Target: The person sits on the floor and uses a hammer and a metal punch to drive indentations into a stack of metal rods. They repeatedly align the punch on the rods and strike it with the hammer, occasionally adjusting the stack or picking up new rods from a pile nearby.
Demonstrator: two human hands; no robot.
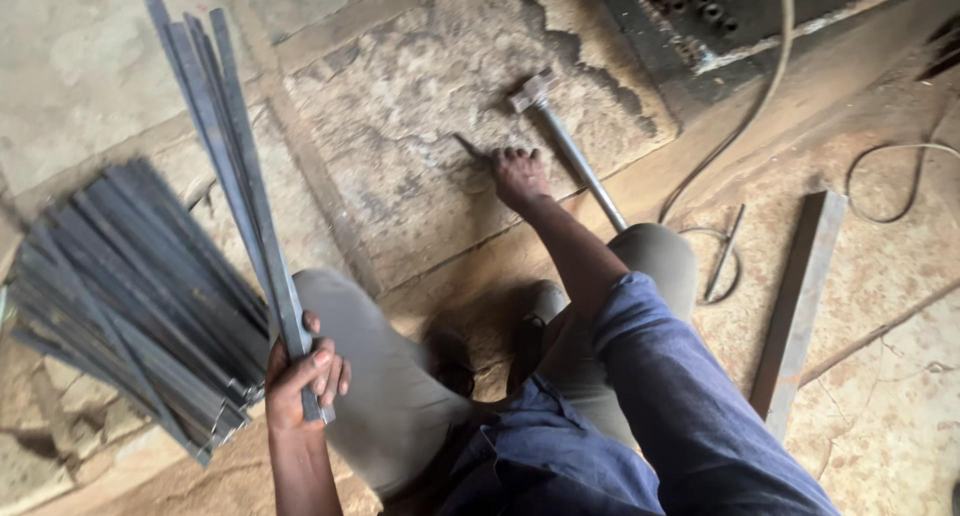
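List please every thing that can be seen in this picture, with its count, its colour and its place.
bundle of metal strips: several, grey, gripped upright in the left hand
pile of metal strips: many, dark grey, on the floor at far left
hammer: one, grey metal, lying on the stone slab beside the right hand
stone slab: one, pale brown with dark stains, on the floor in front
flat metal bar: one, rusty brown, on the floor at right
cable: one, pale, curving over the floor at upper right
thin rod: one, grey, on the floor near the bar
left hand: closed on the strips
right hand: pressed on the slab, fingers down
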